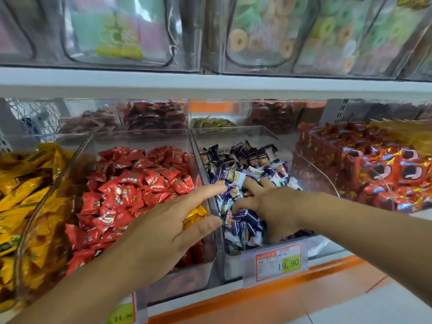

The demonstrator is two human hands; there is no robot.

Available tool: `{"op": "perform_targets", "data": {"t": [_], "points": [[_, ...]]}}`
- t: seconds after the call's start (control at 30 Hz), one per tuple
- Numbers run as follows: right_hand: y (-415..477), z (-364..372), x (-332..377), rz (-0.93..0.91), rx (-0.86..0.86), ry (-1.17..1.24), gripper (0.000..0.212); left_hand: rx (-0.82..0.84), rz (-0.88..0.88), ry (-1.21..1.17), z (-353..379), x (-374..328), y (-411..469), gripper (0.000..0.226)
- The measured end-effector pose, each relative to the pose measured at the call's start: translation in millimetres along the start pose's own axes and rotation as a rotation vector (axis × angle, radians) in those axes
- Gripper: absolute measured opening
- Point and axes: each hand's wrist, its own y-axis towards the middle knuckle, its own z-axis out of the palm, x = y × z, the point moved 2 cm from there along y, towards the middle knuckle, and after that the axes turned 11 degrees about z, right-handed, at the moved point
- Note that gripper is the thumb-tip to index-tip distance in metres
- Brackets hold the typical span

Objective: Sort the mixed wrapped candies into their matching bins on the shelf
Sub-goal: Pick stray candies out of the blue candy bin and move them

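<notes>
My left hand [161,228] hovers over the front right of the clear bin of red wrapped candies [140,183]. Its index finger points toward the neighbouring bin, and a yellow wrapped candy [195,213] is tucked under its curled fingers, beside the thumb. My right hand [273,206] lies spread on the pile of blue-and-white wrapped candies [243,225] in the middle clear bin [233,134], its fingertips sunk among the wrappers. Dark-wrapped candies [245,153] fill the back of that bin.
A bin of yellow wrapped candies [21,183] stands at the left and red snack packets [374,171] at the right. A price tag [278,263] hangs on the orange shelf edge. More bins sit behind, and a white shelf [210,87] with clear containers runs above.
</notes>
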Motion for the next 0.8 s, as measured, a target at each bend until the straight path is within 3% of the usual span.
{"op": "perform_targets", "data": {"t": [0.2,0.3,0.47,0.6,0.7,0.8], "points": [[14,-20,-13,0.005,-0.289,0.615,0.056,-0.012,-0.021,0.0,1,4,-1,0.042],[-7,-49,-26,0.0,-0.08,0.791,0.061,-0.017,-0.026,0.013,1,5,-1,0.038],[-48,-66,-30,-0.049,0.05,0.518,0.013,-0.045,-0.019,-0.002,1,1,-1,0.045],[-37,-30,8,-0.125,0.424,0.533,0.034,-0.06,0.006,-0.002,2,4,-1,0.05],[-21,-21,18,-0.141,0.515,0.382,0.053,-0.061,0.009,-0.007,3,7,-2,0.049],[-21,-18,17,-0.128,0.495,0.185,0.062,-0.04,0.006,0.008,4,11,-2,0.047]]}}
